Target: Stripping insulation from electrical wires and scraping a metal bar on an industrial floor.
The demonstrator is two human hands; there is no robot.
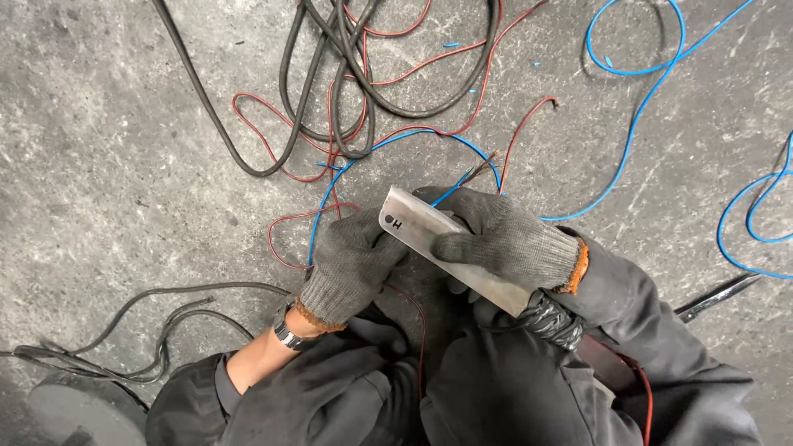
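Two gloved hands strip wire: right hand [504,239] grips a blade [450,248] against the blue wire [462,186], left hand [351,260] pinching it below; next, a steady scrape outward

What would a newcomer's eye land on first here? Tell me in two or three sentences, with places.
At the centre, two grey-gloved hands grip a flat metal blade with a tape-wrapped handle: the left hand at its tip, the right hand across its middle, with a blue wire pinched against it. Above them, black cables and red wires tangle on the grey concrete floor, and more blue wire loops at the right.
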